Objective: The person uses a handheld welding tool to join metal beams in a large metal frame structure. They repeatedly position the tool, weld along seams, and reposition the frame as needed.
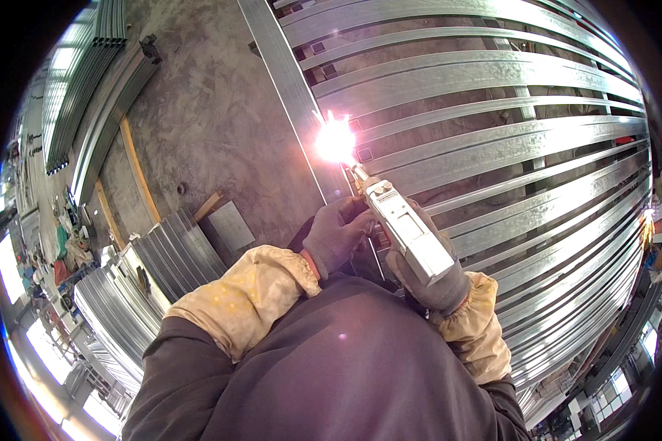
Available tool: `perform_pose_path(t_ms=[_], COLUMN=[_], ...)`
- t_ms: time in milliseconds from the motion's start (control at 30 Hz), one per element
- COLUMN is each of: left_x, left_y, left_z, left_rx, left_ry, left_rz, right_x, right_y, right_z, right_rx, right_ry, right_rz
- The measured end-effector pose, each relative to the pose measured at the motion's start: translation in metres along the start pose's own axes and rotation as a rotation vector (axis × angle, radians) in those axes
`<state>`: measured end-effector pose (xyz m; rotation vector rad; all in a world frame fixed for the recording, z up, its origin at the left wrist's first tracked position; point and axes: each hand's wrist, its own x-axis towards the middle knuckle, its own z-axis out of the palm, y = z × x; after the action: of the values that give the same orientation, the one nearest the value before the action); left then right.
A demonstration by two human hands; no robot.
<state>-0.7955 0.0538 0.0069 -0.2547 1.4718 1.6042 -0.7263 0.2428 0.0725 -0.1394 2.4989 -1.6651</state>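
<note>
My right hand [435, 283], in a dark glove, is wrapped round a silver welding gun [410, 231]. The gun points up and to the left, and a blinding pink-white arc [335, 140] burns at its tip. That glare hides the exact spot being struck, at the edge of a long metal beam [281, 73] beside the ends of the crosswise tubes. My left hand [336, 239], also gloved, has its fingers curled at the front of the gun, near the nozzle. Whether they grip the gun or only touch it is hard to tell. Tan cuffs cover both wrists.
Rows of galvanized metal tubes [478, 73] spread across the right side. Stacked channels [88, 66] and wooden strips [139, 169] lie on the concrete floor at left, with more bundled profiles [186, 250] nearer. Orange sparks [647, 226] fly at the far right edge.
</note>
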Motion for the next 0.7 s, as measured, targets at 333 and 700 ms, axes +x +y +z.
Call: perform_pose_path(t_ms=[333,700], left_x=[0.000,0.004], left_y=[0.003,-0.008], left_z=[0.000,0.001], left_rx=[0.006,-0.046], left_ry=[-0.026,-0.014], left_rz=[-0.006,0.092], right_x=[-0.007,-0.008], right_y=[0.007,0.007], right_z=[0.000,0.003], right_rx=[-0.029,-0.037], right_ry=[-0.010,0.077], right_rz=[0.034,-0.034])
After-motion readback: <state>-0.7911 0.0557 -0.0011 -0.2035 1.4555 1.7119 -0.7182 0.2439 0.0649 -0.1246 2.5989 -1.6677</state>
